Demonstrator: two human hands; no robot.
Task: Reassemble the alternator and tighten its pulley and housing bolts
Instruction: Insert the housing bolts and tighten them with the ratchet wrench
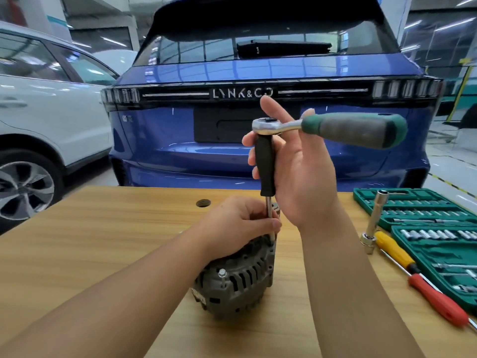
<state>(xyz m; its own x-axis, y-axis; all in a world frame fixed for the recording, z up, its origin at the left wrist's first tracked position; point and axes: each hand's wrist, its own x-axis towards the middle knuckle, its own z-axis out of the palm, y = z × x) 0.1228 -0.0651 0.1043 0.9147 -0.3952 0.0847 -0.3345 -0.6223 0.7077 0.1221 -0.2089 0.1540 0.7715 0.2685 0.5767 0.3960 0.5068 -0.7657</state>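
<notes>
Alternator (pixel 237 277) housing closed on workbench (pixel 103 228); near bolt (pixel 222 275) stands proud, untightened. Right hand (pixel 291 171) grips ratchet driver (pixel 265 164); left hand (pixel 242 223) pinches its shaft on far bolt.

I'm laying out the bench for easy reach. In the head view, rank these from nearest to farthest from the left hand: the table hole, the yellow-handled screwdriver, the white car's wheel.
From the left hand, resting on the alternator:
1. Table hole, just behind it.
2. Yellow-handled screwdriver, on the right.
3. White car's wheel, far left, off the table.
</notes>
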